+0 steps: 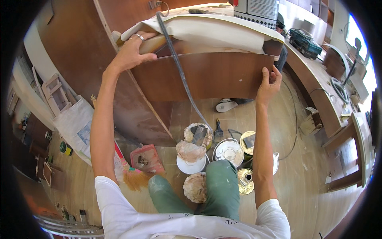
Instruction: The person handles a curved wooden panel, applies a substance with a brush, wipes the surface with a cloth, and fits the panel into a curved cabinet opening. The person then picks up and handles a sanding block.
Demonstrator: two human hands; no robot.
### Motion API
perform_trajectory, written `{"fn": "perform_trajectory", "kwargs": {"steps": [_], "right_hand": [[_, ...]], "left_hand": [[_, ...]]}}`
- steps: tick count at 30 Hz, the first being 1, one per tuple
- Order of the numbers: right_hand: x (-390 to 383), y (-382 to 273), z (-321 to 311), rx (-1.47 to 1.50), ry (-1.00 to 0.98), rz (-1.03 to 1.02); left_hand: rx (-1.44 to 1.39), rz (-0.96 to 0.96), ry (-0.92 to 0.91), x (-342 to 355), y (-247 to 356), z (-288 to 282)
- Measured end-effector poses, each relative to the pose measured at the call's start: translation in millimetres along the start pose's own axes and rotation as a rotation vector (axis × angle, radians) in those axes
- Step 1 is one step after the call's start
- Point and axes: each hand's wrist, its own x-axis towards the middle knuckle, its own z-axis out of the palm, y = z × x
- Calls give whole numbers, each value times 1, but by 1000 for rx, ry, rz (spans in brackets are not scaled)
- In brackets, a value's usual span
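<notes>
A long brown wood panel (207, 75) stands on edge in front of me, below a paper-covered surface. My right hand (268, 85) grips its right end, the thumb on the front face and the fingers round the edge. At the left end my left hand (135, 49), with a ring on one finger, is open. Its fingers lie spread on the pale paper cover (215, 34), and the thumb reaches out along the panel's top edge. A dark hose (175, 59) hangs down across the panel's front.
Below stand several paint cans (229, 153), a paper-wrapped can (195, 188) and a brush (218, 129). A red dustpan (147, 159) and a broom (134, 177) lie left. A tall brown panel (91, 59) rises left; a workbench (318, 83) runs along the right.
</notes>
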Motion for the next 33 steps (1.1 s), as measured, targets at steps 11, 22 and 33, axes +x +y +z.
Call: {"fn": "perform_trajectory", "kwargs": {"steps": [11,22,33], "right_hand": [[-3,-12,3,101,-44,30],[-2,-10,3,102,-20,-4],[1,-2,2,143,-44,3]], "left_hand": [[309,23,193,-18,1,22],[-451,-503,860,-127,69,179],[-1746,-990,935,-119,47,236]]}}
